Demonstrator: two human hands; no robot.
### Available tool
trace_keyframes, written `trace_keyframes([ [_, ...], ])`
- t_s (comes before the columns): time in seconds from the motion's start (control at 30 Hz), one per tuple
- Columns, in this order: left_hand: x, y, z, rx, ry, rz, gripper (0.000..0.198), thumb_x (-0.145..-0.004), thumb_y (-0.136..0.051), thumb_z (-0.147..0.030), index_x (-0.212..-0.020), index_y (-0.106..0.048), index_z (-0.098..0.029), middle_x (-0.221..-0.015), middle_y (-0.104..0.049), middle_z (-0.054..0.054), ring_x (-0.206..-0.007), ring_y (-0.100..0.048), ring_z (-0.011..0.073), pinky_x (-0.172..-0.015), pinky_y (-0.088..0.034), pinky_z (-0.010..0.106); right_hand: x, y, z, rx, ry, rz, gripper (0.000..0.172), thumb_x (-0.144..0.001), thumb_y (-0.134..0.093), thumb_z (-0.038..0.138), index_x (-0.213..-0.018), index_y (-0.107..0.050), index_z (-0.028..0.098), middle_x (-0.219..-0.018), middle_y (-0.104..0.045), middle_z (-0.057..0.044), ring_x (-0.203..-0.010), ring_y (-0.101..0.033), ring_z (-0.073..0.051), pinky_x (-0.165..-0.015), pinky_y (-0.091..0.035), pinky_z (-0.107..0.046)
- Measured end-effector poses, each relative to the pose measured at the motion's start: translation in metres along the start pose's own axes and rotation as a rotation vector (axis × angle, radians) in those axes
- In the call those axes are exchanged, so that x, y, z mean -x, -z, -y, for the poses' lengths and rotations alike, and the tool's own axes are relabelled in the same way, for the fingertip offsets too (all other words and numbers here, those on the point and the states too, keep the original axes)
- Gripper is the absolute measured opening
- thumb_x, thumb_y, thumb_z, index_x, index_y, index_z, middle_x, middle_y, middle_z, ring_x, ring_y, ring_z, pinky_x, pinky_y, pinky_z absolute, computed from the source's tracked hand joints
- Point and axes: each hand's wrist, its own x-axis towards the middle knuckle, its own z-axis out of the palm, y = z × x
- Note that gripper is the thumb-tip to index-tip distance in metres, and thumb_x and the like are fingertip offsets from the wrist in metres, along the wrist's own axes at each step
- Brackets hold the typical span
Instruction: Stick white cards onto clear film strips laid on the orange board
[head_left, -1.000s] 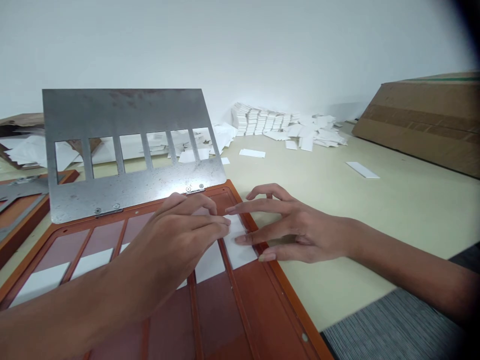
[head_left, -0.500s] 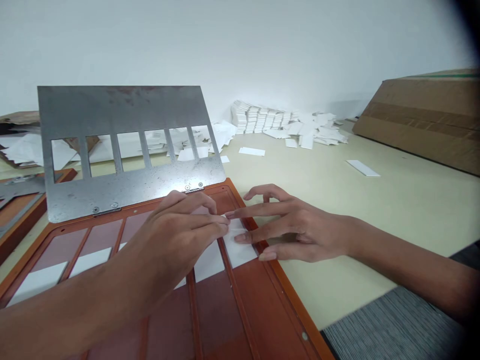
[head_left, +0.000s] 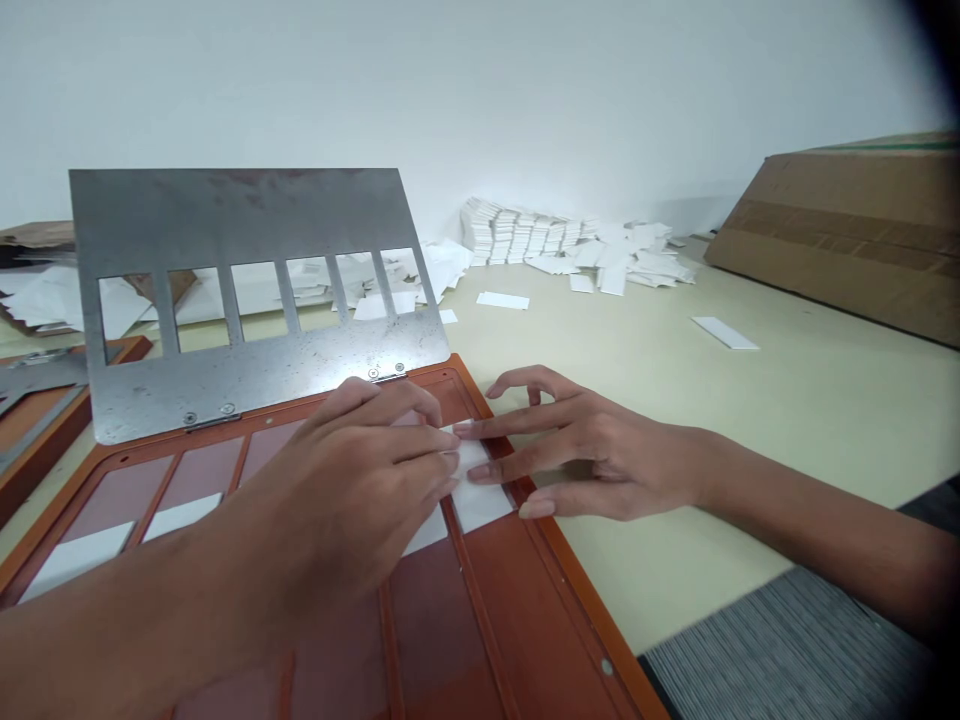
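So the person's got both hands over the far right slot of an orange-brown tray [head_left: 547,600], where a white card [head_left: 484,508] sits in the upper part of that slot. The left hand [head_left: 375,480] has its fingertips bunched at the card's left side; can't tell if they're actually pinching anything, since the fingers hide it. The right hand [head_left: 592,450] is loose and spread, gripping nothing, with two fingertips on the card and the thumb by the tray's right rim.

More white pieces [head_left: 79,558] lie in other slots, partly behind the left arm. A hinged metal plate [head_left: 240,215] with six windows stands tilted up at the tray's back edge. Behind it all, stacked white cards [head_left: 514,238] sit against the wall, a single loose card [head_left: 724,333] lies on the table [head_left: 637,350], and a cardboard box [head_left: 847,240] is over on the right.
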Motion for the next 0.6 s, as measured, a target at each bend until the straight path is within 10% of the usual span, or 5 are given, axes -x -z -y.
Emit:
trace_keyframes([
  [0.6,-0.009,0.017,0.0,0.212,0.068,0.014,0.045,-0.079,-0.04,0.001,-0.086,-0.077,-0.024,-0.099,-0.074,0.004,-0.089,-0.065,0.0226,-0.079,-0.051,0.041,0.001,0.0,-0.001,0.045,0.034,-0.007,0.031,-0.101,-0.059,0.033,-0.123,-0.072,0.014,-0.135,-0.066,-0.012,-0.13,-0.055,-0.021,-0.12,-0.029,-0.045],
])
